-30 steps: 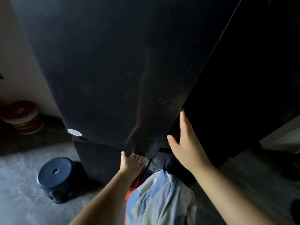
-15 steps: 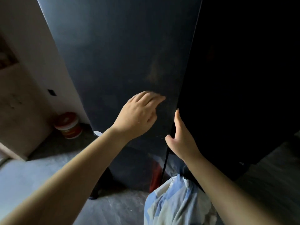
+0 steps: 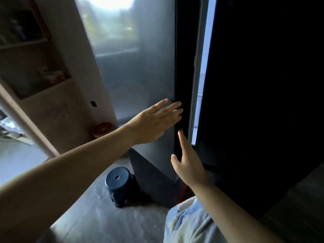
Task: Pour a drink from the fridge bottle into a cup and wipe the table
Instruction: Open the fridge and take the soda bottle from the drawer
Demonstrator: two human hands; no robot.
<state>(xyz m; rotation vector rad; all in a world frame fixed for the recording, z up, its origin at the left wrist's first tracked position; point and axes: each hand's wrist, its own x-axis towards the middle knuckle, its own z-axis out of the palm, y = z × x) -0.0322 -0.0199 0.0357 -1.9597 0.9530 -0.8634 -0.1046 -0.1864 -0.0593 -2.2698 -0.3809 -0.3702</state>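
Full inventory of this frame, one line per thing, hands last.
left door: 1, grey, reflective, centre
right door: 1, black, right side
lit gap: 1, white, between the doors
stool: 1, dark blue, on floor below left door
tub: 1, red, by wall left of fridge
shelves: 1 unit, beige, far left
floor: 1, grey
shirt: 1, pale blue and white, bottom
left hand: 1, open, fingers at left door's edge
right hand: 1, open, just below
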